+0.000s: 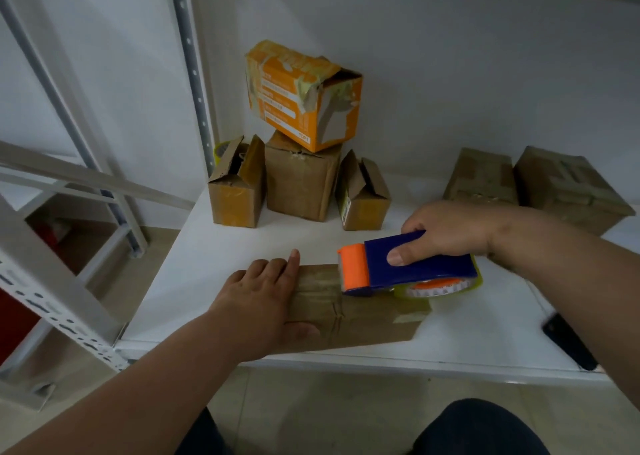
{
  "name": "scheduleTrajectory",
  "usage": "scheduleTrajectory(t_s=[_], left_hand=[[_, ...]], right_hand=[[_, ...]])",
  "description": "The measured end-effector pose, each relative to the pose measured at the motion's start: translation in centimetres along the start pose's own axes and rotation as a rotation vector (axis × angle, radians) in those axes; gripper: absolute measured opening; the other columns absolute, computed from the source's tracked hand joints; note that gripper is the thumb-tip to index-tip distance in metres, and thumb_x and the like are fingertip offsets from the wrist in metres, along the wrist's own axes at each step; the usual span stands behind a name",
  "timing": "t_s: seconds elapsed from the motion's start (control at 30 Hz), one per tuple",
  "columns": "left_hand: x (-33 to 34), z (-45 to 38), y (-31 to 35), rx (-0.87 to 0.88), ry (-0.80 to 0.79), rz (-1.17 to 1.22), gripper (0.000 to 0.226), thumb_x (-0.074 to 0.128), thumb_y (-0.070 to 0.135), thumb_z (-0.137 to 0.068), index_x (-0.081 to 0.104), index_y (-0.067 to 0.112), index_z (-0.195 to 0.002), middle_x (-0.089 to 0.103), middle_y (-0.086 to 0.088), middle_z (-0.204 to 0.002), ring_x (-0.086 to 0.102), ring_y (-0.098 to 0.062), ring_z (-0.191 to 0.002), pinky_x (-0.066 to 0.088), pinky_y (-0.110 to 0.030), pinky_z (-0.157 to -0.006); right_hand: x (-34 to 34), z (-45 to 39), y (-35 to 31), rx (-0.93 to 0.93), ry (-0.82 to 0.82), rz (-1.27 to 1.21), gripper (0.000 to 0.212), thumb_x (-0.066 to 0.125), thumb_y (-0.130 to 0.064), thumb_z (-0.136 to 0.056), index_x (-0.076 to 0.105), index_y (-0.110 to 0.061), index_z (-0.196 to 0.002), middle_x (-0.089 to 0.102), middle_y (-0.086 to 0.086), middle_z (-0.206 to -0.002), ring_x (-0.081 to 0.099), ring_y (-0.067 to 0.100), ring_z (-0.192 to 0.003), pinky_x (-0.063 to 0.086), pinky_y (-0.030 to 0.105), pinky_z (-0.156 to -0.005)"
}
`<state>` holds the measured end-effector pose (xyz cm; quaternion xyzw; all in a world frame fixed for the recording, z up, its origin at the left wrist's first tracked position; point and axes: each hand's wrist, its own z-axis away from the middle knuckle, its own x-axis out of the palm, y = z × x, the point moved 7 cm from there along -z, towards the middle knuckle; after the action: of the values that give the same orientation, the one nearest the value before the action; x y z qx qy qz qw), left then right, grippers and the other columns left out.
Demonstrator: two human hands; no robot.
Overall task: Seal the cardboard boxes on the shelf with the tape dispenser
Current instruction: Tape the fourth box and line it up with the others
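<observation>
A flat brown cardboard box (367,319) lies at the front of the white shelf (214,274). My left hand (263,302) presses flat on its left end, fingers straight. My right hand (450,228) grips the blue and orange tape dispenser (408,267), whose orange head rests on the box's top near the middle. A roll of clear tape sits under the dispenser's rear.
At the back stand two open brown boxes (237,191) (363,195) beside a closed one (301,181) with an orange box (304,94) on top. Two taped boxes (481,177) (571,188) sit at the right. A black phone (568,340) lies near the shelf's front right edge.
</observation>
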<state>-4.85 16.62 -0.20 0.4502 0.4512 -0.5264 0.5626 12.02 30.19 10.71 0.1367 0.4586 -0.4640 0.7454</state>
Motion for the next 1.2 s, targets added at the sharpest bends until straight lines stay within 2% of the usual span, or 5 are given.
scheduleTrajectory(t_s=[0.5,0.7,0.87,1.03,1.2], left_hand=[[0.0,0.1,-3.2,0.058,-0.108,-0.048,0.109,0.006,0.093,-0.061,-0.032,0.033,-0.144,0.004,0.006,-0.161,0.012,-0.015,-0.145,0.015,-0.034,-0.118],[0.2,0.2,-3.5,0.051,-0.142,-0.041,0.099,0.005,0.092,-0.061,-0.042,0.038,-0.130,0.002,0.006,-0.161,0.010,-0.015,-0.145,0.012,-0.033,-0.118],[-0.1,-0.3,-2.6,0.029,-0.175,-0.157,0.093,0.002,0.091,-0.061,-0.054,0.045,-0.119,-0.003,0.004,-0.163,0.002,-0.023,-0.150,-0.002,-0.051,-0.119],[-0.2,0.1,-1.8,0.017,-0.210,-0.136,0.085,0.025,0.077,-0.086,-0.049,0.054,-0.119,-0.034,0.006,-0.156,-0.020,-0.031,-0.147,-0.005,-0.059,-0.118],[0.4,0.6,-2.3,0.046,-0.144,-0.049,0.090,0.000,0.095,-0.059,-0.048,0.053,-0.123,-0.033,0.012,-0.155,-0.014,-0.024,-0.149,0.005,-0.052,-0.120]], right_hand=[[-0.7,3.6,8.0,0.068,0.062,-0.198,0.048,0.062,-0.059,-0.064,0.069,-0.018,-0.087,0.074,0.001,-0.081,0.070,0.015,-0.073,0.052,0.025,-0.065],[-0.5,3.3,8.1,0.051,0.046,-0.204,0.078,0.063,-0.085,-0.053,0.070,-0.016,-0.089,0.075,0.002,-0.081,0.072,0.015,-0.070,0.053,0.026,-0.065],[0.4,2.5,7.4,0.088,0.064,-0.138,0.037,0.067,-0.054,-0.078,0.067,-0.017,-0.081,0.068,-0.004,-0.071,0.063,0.004,-0.059,0.043,0.015,-0.050],[0.8,2.1,6.8,0.123,0.005,-0.073,0.034,0.065,-0.054,-0.082,0.065,-0.021,-0.084,0.070,-0.003,-0.079,0.067,0.008,-0.068,0.046,0.017,-0.054],[0.3,2.1,6.8,0.115,0.004,-0.065,0.033,0.064,-0.055,-0.082,0.064,-0.022,-0.079,0.068,-0.005,-0.076,0.065,0.008,-0.067,0.045,0.018,-0.055]])
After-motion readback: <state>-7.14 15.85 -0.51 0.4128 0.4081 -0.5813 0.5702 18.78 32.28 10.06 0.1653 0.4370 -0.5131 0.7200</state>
